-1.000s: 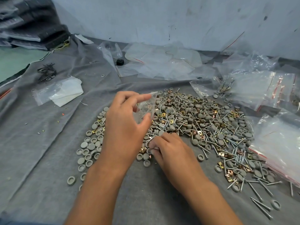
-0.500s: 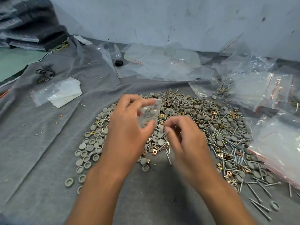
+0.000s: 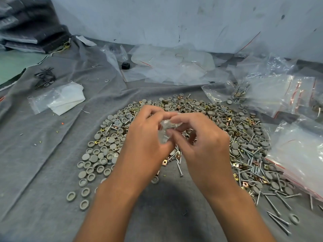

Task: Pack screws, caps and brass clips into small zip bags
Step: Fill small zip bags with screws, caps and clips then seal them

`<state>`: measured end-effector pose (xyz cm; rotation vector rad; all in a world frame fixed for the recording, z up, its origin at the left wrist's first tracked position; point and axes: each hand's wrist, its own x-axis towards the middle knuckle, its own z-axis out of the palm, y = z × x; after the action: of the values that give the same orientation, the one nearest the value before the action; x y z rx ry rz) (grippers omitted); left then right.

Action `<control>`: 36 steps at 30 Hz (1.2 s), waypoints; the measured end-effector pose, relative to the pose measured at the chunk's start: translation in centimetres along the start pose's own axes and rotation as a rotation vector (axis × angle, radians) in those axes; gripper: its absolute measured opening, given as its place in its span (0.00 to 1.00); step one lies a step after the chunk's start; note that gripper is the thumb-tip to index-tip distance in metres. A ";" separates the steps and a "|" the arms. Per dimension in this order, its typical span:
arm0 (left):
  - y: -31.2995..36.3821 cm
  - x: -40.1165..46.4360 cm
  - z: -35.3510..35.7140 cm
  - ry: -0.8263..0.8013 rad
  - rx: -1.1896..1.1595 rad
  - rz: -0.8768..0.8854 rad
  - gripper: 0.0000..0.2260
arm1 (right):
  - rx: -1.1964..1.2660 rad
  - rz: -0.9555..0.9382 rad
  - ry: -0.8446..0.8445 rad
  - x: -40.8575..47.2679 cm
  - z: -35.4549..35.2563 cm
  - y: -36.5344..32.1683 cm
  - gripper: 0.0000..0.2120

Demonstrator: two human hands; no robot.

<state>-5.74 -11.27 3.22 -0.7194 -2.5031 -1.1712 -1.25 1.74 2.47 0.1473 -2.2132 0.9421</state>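
A grey cloth [image 3: 43, 154] covers the tabletop, and across its middle spreads a wide heap [image 3: 227, 137] of grey caps, screws and brass clips, running from just left of the hands out to the right edge. Larger clear bags with red zip lines [image 3: 297, 154] lie on the right, partly over the heap, and more loose plastic sits at the back near the wall.

Above the heap's near-centre the two hands meet. The left hand [image 3: 145, 142] holds a small zip bag [image 3: 166, 131] pinched between thumb and curled fingers, the bag raised clear of the cloth and directly over the parts. The right hand [image 3: 204, 145] comes in from the right with its fingertips bunched at the bag's upper edge; it appears to pinch something small there, though what it carries is hidden by the fingers and blur.

The bag lies between the hands, its mouth seemingly turned toward the right hand, which is touching it. The step looks like feeding parts into the bag. The next pick lies below and to the right, nearest the right hand, where loose screws [image 3: 178, 165] point roughly toward the person.
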 end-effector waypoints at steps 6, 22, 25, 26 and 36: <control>-0.5 0.1 -1.1 0.128 -0.029 -0.103 0.20 | -0.073 0.296 -0.321 -1.6 0.6 1.6 0.06; -0.6 0.1 -1.2 0.118 -0.018 -0.116 0.20 | -0.320 0.163 -0.709 -4.5 1.5 -0.2 0.08; -0.6 0.1 -1.1 0.104 -0.016 -0.101 0.20 | -0.222 0.234 -0.654 -4.4 1.3 0.6 0.05; -0.6 0.0 -1.0 0.099 -0.014 -0.094 0.20 | -0.146 0.283 -0.610 -4.1 1.0 1.0 0.05; 0.1 -0.1 0.3 -0.020 0.013 0.000 0.20 | 0.091 0.117 -0.033 -0.4 -1.6 0.8 0.10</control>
<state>-5.59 -11.01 3.02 -0.7308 -2.5248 -1.1527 -0.29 3.36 2.47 0.0760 -2.2291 1.1131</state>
